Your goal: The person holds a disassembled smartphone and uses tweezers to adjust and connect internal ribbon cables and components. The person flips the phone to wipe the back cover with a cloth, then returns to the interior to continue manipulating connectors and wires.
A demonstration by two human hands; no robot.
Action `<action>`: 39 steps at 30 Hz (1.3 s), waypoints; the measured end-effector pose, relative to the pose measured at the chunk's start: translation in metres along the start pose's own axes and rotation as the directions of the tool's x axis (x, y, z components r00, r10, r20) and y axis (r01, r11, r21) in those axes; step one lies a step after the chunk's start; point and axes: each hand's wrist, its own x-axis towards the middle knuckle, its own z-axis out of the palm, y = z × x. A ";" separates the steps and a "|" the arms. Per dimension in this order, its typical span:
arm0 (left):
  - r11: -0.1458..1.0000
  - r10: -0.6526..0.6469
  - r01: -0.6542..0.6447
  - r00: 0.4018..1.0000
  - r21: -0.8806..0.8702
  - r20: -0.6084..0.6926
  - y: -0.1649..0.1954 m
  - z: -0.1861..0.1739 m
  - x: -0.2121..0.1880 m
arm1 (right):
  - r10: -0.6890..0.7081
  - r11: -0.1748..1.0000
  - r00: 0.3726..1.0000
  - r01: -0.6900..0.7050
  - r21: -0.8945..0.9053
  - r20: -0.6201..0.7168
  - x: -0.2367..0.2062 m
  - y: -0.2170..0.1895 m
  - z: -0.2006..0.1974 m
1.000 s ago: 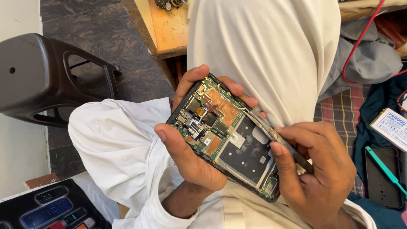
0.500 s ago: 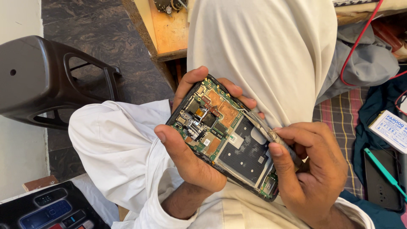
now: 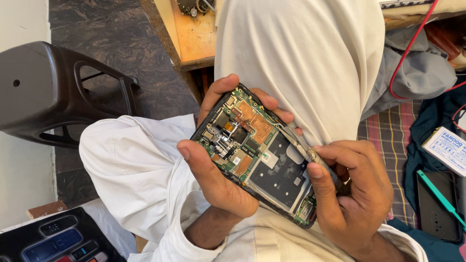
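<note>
- Dark mottled stone floor (image 3: 145,43)
- Dark brown plastic stool (image 3: 48,92) at the left, beside a pale wall (image 3: 24,19)
- Worn orange wooden table (image 3: 191,34) above, its edge chipped
- Plaid cloth (image 3: 388,145) at the right in even daylight

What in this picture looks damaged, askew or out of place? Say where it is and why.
The phone in the left hand has no back cover, so its circuit board and shielding lie bare. The right hand holds worn metal tweezers at its edge. Nothing looks spilled or broken.
</note>
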 end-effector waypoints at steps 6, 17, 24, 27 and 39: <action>1.000 0.002 -0.002 1.000 0.000 0.008 -0.001 -0.001 0.001 | -0.003 1.000 1.000 0.003 0.004 -0.006 -0.001 0.003 0.000; 1.000 -0.014 0.015 0.999 -0.019 0.039 0.002 -0.002 0.000 | -0.001 1.000 1.000 0.001 -0.002 -0.003 -0.002 -0.002 0.000; 0.999 -0.024 0.027 0.993 -0.024 0.119 -0.001 -0.005 0.000 | 0.057 0.998 0.998 -0.057 -0.025 0.011 0.004 -0.012 -0.010; 0.998 -0.021 0.032 0.985 -0.059 0.173 -0.011 -0.009 0.006 | 0.043 0.998 0.999 -0.041 -0.054 0.025 0.008 -0.009 -0.015; 0.895 -0.119 0.239 0.942 -0.378 0.313 -0.018 -0.024 0.022 | 0.112 0.990 0.960 -0.086 -0.113 0.256 0.003 -0.002 -0.048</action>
